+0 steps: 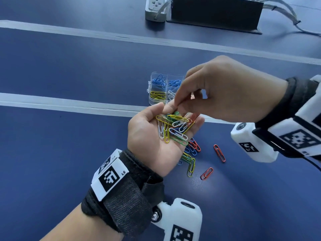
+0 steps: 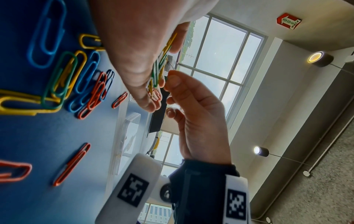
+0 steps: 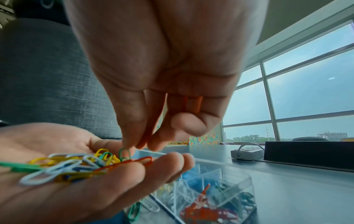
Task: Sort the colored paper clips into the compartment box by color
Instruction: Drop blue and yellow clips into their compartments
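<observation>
- The left hand (image 1: 152,134) is turned palm up above the blue table (image 1: 69,153), fingers relaxed and flat, carrying a loose heap of clips (image 1: 173,129): yellow, white, green and at least one red, lying across each other.
- Beyond that palm sits the clear compartment box (image 1: 151,87), open at the top. Blue clips fill two far cells, yellow ones a near cell and white ones the cell beside it; the right wrist view shows a red cell and a dark-clip cell too.
- Under and just right of the left hand, unsorted clips (image 1: 191,153) lie on the table: a mixed cluster, with two red ones (image 1: 219,153) apart from it.
- The right hand (image 1: 225,91) comes in from the right with fingertips pinched at the far edge of the heap, on a green clip (image 3: 124,154) as I read it from the wrist view. A couple of orange-red clips (image 3: 193,105) look tucked under its curled fingers as well.
- I'd judge this the picking step: singling one colour out of the palm.
- The next move calls for lifting that clip free without dragging its tangled neighbours, then carrying it to the matching cell; which cell holds green I cannot tell.
</observation>
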Tool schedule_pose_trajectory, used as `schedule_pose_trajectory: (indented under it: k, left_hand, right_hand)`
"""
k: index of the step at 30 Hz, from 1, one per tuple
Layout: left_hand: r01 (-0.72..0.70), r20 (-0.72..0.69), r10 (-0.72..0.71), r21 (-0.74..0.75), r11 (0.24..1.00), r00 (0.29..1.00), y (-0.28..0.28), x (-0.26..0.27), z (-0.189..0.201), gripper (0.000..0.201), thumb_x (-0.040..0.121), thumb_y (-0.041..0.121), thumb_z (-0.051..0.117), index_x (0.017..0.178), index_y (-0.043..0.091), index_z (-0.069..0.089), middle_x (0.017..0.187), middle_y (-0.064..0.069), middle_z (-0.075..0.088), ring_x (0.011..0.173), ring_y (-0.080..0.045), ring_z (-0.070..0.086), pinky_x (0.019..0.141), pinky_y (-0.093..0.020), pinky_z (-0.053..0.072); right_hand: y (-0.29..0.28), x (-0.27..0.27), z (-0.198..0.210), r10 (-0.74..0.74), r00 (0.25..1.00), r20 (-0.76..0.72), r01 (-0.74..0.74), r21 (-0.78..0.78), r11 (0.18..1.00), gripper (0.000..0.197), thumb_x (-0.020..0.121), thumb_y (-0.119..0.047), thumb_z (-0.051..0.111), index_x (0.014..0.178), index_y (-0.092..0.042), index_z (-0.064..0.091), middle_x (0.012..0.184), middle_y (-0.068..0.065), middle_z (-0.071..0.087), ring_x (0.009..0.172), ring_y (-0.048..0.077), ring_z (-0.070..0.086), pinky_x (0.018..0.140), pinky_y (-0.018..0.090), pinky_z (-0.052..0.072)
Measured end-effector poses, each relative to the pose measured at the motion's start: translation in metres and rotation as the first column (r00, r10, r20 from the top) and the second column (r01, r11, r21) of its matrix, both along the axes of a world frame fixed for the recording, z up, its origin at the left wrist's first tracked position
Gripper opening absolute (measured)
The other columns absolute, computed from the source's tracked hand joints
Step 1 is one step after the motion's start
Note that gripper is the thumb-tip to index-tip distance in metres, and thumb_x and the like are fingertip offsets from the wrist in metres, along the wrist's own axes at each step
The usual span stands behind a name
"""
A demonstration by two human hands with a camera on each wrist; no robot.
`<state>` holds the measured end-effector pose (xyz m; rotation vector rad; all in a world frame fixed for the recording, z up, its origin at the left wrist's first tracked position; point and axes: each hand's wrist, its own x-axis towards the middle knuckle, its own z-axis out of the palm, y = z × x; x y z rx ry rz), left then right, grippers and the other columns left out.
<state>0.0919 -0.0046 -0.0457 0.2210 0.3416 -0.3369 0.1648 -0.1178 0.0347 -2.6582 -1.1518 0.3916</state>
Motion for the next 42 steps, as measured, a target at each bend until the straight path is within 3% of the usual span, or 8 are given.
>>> schedule_pose_trajectory:
  k: [8,13,19,26,32,36,39,42]
  left_hand:
    - [0.021,0.045,-0.020,-0.021,1.000,0.999,0.000,0.000,-0.003,0.048,0.091,0.023,0.027,0.096,-0.003,0.067,0.114,-0.019,0.059,0.111,-0.032,0.051,0.104,-0.050,0.036]
    - [-0.020,0.009,0.021,-0.095,0.995,1.000,0.000,0.000,-0.005,0.033,0.085,0.020,0.032,0.094,0.001,0.056,0.091,-0.009,0.044,0.078,-0.018,0.037,0.106,-0.044,0.031]
    - [0.000,-0.037,-0.004,-0.113,0.994,0.999,-0.001,0.000,-0.005,0.032,0.086,0.020,0.032,0.103,0.001,0.052,0.115,-0.011,0.032,0.107,-0.023,0.029,0.111,-0.049,0.025]
    - [-0.020,-0.079,0.009,-0.140,0.990,0.997,-0.001,0.001,-0.005,0.020,0.088,0.020,0.034,0.094,0.008,0.050,0.111,-0.010,0.039,0.107,-0.022,0.031,0.110,-0.048,0.028]
    - [-0.008,-0.042,0.003,-0.100,0.995,0.999,0.000,0.000,-0.003,0.043,0.090,0.021,0.031,0.090,-0.002,0.067,0.107,-0.018,0.063,0.108,-0.034,0.056,0.101,-0.051,0.038]
    - [-0.029,-0.067,0.022,-0.107,0.994,0.998,0.001,0.002,-0.003,0.030,0.088,0.020,0.034,0.092,0.007,0.060,0.110,-0.012,0.057,0.109,-0.028,0.054,0.104,-0.042,0.036]
    - [-0.041,-0.036,0.039,-0.064,0.997,0.999,0.000,0.002,0.000,0.031,0.078,0.017,0.039,0.071,0.003,0.066,0.075,-0.011,0.065,0.069,-0.024,0.067,0.072,-0.034,0.055]
    - [-0.025,-0.013,0.025,-0.006,1.000,1.000,0.000,0.000,-0.001,0.028,0.080,0.021,0.038,0.073,0.008,0.063,0.066,-0.006,0.059,0.058,-0.019,0.064,0.060,-0.024,0.051]
  right_hand:
    - [-0.004,-0.010,0.000,0.069,0.997,0.022,-0.069,-0.018,0.997,0.024,0.074,-0.031,0.052,0.084,-0.027,0.073,0.069,-0.006,0.063,0.058,0.010,0.052,0.061,0.022,0.041]
    - [-0.003,-0.009,-0.006,0.036,0.999,0.032,-0.034,-0.068,0.997,0.018,0.080,-0.036,0.061,0.092,-0.029,0.073,0.077,-0.002,0.067,0.070,0.017,0.058,0.068,0.031,0.047]
    - [-0.001,-0.008,-0.010,0.054,0.998,0.035,-0.051,-0.074,0.996,0.013,0.079,-0.031,0.060,0.083,-0.027,0.072,0.075,0.000,0.067,0.066,0.018,0.056,0.065,0.031,0.046]
    - [0.002,-0.009,-0.008,0.075,0.997,0.032,-0.074,-0.039,0.996,0.018,0.074,-0.034,0.054,0.075,-0.025,0.069,0.062,-0.010,0.059,0.055,0.006,0.051,0.057,0.019,0.041]
    - [0.000,-0.010,0.001,0.030,1.000,0.001,-0.030,0.077,0.997,0.008,0.062,-0.030,0.058,0.063,-0.024,0.063,0.051,-0.013,0.058,0.057,-0.001,0.051,0.058,0.008,0.038]
    - [0.000,-0.013,0.002,0.126,0.985,-0.114,-0.106,0.168,0.980,0.014,0.065,-0.026,0.062,0.078,-0.028,0.069,0.055,-0.019,0.054,0.053,-0.006,0.050,0.057,0.004,0.038]
    - [0.003,-0.016,-0.001,0.286,0.949,-0.134,-0.266,0.148,0.953,0.027,0.072,-0.024,0.062,0.097,-0.029,0.070,0.069,-0.013,0.062,0.059,0.001,0.052,0.061,0.010,0.039]
    - [0.005,-0.013,-0.011,0.418,0.908,-0.016,-0.416,0.073,0.907,0.024,0.076,-0.023,0.061,0.097,-0.026,0.072,0.081,-0.002,0.067,0.072,0.016,0.058,0.066,0.024,0.041]
